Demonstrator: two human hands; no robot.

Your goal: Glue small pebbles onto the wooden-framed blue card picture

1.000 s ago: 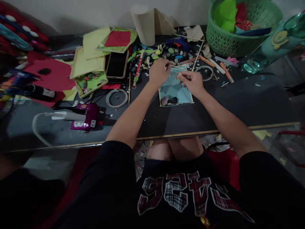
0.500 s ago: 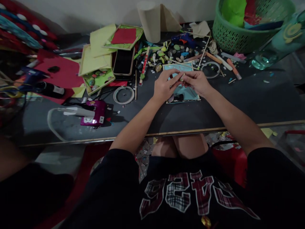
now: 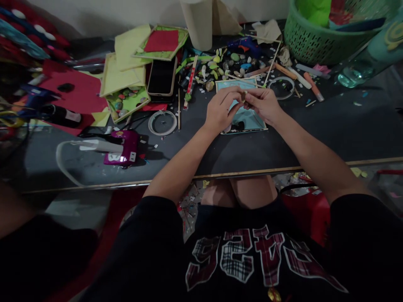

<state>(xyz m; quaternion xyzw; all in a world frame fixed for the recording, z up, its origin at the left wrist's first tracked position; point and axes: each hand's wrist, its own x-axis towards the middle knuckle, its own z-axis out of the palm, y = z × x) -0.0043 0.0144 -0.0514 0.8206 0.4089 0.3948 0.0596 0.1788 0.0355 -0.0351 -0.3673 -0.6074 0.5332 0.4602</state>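
small pale piece at the fingertips, above the blue frame

surface: dark grey table (image 3: 330, 130) against a pale wall (image 3: 126, 12). scraps litter the floor (image 3: 189, 209); a red seat (image 3: 302, 214) shows beneath. at lower left, part of another person's arm (image 3: 12, 214), blurred.

edges: a light wooden strip (image 3: 245, 173) trims the front of the table. open room lies between the blue frame (image 3: 254, 121) and that strip, and more to the right, with only small bits about. the far side is crowded: stones (image 3: 234, 57), a paper roll (image 3: 200, 27), a green basket (image 3: 310, 44). left of the hands, a ring of tape (image 3: 150, 122) and a phone (image 3: 162, 77).

grip: right hand (image 3: 266, 104) pinches the small pale piece (image 3: 245, 94) between thumb and finger. left hand (image 3: 221, 108) is curled, fingertips meeting it; whether they grasp it, cannot tell.

direction: piece too small to read an axis. the frame, partly hidden, seems longer front to back, far end leaning slightly left. black stones (image 3: 238, 126) sit at its near end.
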